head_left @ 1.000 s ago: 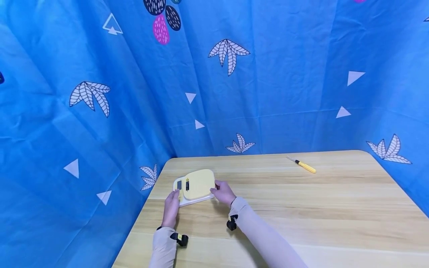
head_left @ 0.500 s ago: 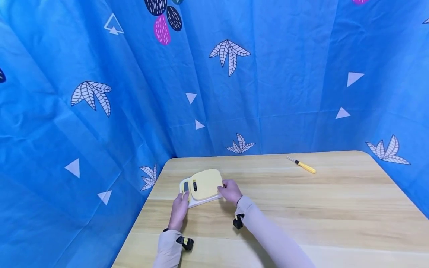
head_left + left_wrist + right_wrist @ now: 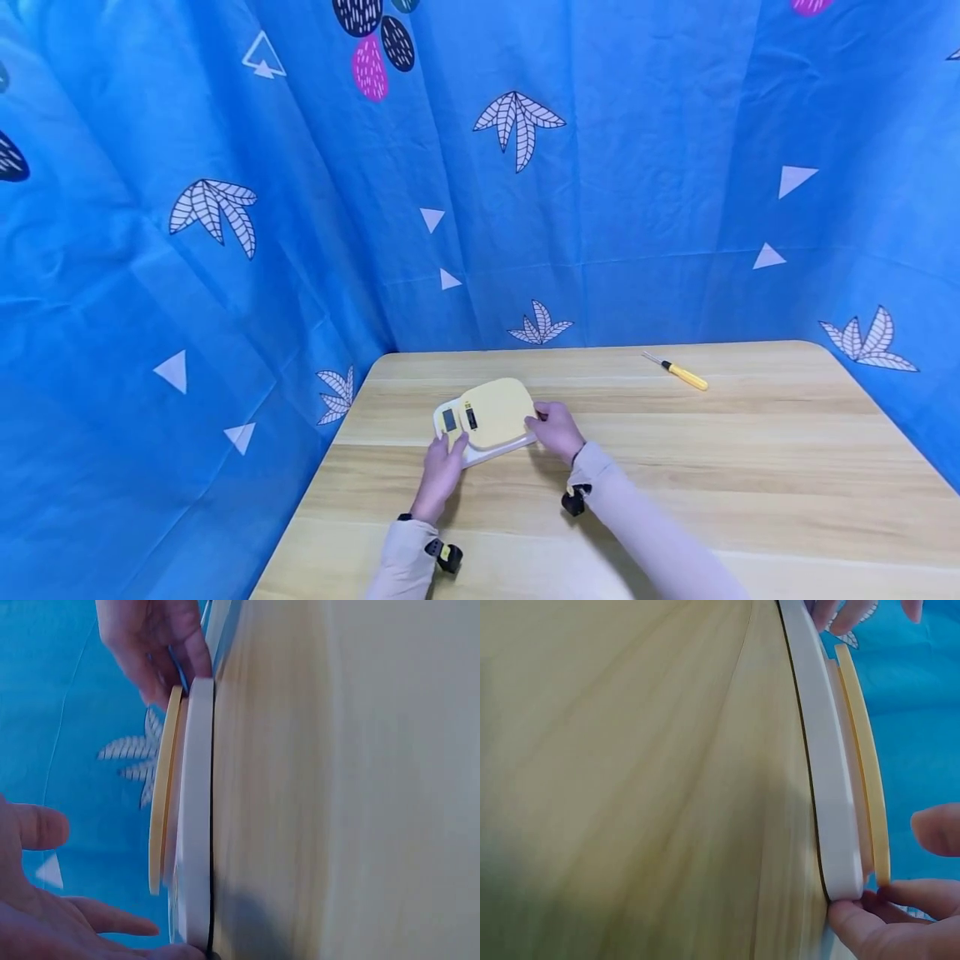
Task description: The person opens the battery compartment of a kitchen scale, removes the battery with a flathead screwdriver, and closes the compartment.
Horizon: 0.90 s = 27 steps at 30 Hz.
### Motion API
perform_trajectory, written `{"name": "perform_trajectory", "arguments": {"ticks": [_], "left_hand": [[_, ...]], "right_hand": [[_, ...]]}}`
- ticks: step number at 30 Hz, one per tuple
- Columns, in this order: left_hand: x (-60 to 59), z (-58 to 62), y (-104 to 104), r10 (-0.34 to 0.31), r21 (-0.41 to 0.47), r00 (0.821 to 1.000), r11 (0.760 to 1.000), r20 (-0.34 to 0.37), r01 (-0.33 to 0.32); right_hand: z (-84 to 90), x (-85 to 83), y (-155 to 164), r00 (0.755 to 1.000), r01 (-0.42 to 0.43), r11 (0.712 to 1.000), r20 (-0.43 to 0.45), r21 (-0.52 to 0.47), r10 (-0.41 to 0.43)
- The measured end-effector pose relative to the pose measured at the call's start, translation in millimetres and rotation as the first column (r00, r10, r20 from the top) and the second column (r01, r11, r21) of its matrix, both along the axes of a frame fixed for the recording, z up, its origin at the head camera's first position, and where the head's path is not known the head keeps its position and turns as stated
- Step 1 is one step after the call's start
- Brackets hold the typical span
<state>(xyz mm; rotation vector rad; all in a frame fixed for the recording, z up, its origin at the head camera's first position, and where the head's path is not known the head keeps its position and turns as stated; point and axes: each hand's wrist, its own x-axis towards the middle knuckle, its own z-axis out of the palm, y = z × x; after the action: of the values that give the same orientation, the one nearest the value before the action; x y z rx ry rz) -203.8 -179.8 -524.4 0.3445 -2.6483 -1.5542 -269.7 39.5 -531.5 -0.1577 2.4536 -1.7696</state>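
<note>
A kitchen scale (image 3: 496, 412) with a pale yellow platform and a white base lies close over the table, turned slightly. Its small grey display (image 3: 449, 419) faces the left end. My left hand (image 3: 440, 473) holds that end; in the left wrist view the fingers (image 3: 120, 919) reach the white base (image 3: 196, 825) while the thumb stands off above. At the opposite end my right hand (image 3: 557, 428) grips the near right corner. The right wrist view shows fingertips (image 3: 855, 922) at the base's end and another at the yellow platform (image 3: 866, 761).
Toward the back right of the wooden table (image 3: 675, 483) lies a screwdriver (image 3: 678, 372) with a yellow handle. A patterned blue curtain (image 3: 637, 167) hangs behind the table and along its left and right sides.
Both hands and the scale between them have moved steadily to the right across the table. The screwdriver stays where it was; the head view has shifted slightly.
</note>
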Motion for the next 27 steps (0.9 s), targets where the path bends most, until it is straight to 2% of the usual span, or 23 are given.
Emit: {"name": "perform_trajectory", "arguments": {"ticks": [5,9,12,15,17,19,22,24,27], "left_hand": [[6.8,5.3,27.8,-0.060,0.024,0.998,0.998,0.017,0.060],[14.1,10.2,41.5,-0.119,0.071,0.992,0.991,0.043,0.116],[17.6,9.2,43.0,-0.185,0.079,0.981,0.980,0.055,0.181],[14.9,4.2,34.4,-0.254,0.101,0.965,0.964,0.060,0.248],[7.9,1.7,24.5,-0.301,0.123,0.953,0.948,0.045,0.293],[-2.9,-1.0,12.3,-0.317,0.118,0.948,0.943,0.041,0.310],[-22.0,-2.4,-5.0,-0.275,0.056,0.959,0.961,0.067,0.272],[-35.4,-4.1,-13.6,-0.229,0.005,0.969,0.973,0.095,0.230],[-54.3,-4.7,-19.7,-0.205,-0.040,0.970,0.977,0.128,0.211]], "right_hand": [[2.4,6.2,31.4,0.999,0.020,1.000,-0.029,0.020,-0.019],[3.2,11.3,52.7,0.999,0.009,1.000,-0.041,0.028,-0.007],[2.6,16.1,65.1,0.999,-0.006,0.999,-0.040,0.041,0.008],[2.3,21.3,74.1,0.999,-0.022,0.998,-0.030,0.063,0.024],[2.4,24.1,78.3,1.000,-0.019,0.996,-0.016,0.085,0.020],[3.3,26.6,81.2,1.000,-0.003,0.995,0.002,0.101,0.003],[4.8,30.7,85.2,0.998,0.014,0.995,0.055,0.095,-0.020],[5.2,33.8,88.2,0.994,0.007,0.999,0.108,0.053,-0.013],[4.6,38.3,91.2,0.986,-0.006,1.000,0.164,-0.003,0.007]]}}
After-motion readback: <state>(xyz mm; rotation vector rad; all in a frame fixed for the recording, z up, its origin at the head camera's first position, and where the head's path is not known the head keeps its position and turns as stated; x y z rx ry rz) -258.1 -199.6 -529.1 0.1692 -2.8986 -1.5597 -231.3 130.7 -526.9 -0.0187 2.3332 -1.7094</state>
